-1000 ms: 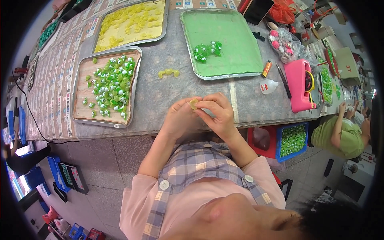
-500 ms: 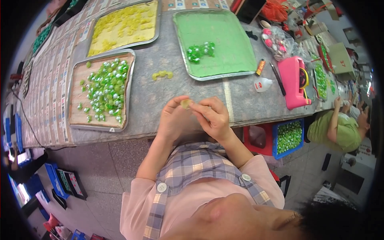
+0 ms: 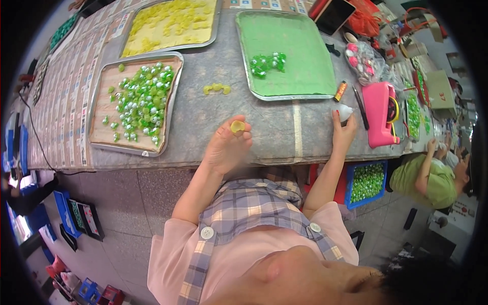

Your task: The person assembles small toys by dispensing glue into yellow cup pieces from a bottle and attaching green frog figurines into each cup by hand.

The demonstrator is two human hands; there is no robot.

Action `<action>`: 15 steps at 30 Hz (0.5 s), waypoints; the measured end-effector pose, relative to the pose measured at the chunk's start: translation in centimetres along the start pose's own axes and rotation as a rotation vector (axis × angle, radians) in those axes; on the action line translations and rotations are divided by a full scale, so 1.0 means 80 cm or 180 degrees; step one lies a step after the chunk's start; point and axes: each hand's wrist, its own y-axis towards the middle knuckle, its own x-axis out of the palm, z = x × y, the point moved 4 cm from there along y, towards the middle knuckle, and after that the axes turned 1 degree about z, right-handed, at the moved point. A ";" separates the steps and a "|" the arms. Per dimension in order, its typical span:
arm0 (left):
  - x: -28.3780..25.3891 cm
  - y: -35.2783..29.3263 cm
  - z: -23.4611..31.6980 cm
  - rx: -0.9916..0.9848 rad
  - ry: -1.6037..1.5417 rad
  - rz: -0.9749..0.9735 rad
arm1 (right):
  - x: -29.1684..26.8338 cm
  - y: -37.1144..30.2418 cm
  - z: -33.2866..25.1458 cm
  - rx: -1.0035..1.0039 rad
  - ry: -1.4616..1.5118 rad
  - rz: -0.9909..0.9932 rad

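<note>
My left hand (image 3: 227, 147) is turned palm up above the table's near edge, with a small translucent yellow piece (image 3: 237, 126) held at its fingertips. Further right, my right hand (image 3: 344, 131) has its fingers closed around a small white bottle (image 3: 345, 110). A short row of yellow pieces (image 3: 217, 90) lies on the table beyond my left hand. Behind the bottle is a green-lined tray (image 3: 295, 46) with a cluster of green and white pieces (image 3: 267, 64). On the left, a metal tray (image 3: 103, 76) holds many loose green and white ball-like pieces (image 3: 145, 101).
A tray of yellow pieces (image 3: 170, 25) stands at the back left. To the right are an orange-and-black tube (image 3: 340, 91), a dark slim tool (image 3: 361, 107), a pink box-shaped holder (image 3: 377, 114) and a blue crate (image 3: 367, 185) below. Another person in green (image 3: 424, 173) sits at far right.
My right hand has left the yellow piece, moved right and taken hold of the white bottle. My left hand keeps the yellow piece, now palm up. The view has shifted slightly.
</note>
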 end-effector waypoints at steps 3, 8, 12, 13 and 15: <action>0.000 0.000 -0.002 -0.0069 0.0077 0.0102 | 0.004 -0.009 -0.012 0.0693 0.1422 -0.0158; -0.003 0.001 -0.003 -0.0075 0.0041 0.0164 | -0.020 -0.027 -0.103 0.0246 0.3066 0.0012; 0.001 0.002 -0.003 -0.0069 0.0066 0.0165 | -0.042 -0.043 -0.142 -0.0349 0.3263 0.0028; 0.001 0.002 -0.004 -0.0075 0.0062 0.0163 | -0.048 -0.046 -0.157 -0.0525 0.3474 0.0189; -0.001 0.000 -0.004 -0.0048 0.0065 0.0204 | -0.050 -0.049 -0.173 -0.0427 0.3564 0.0304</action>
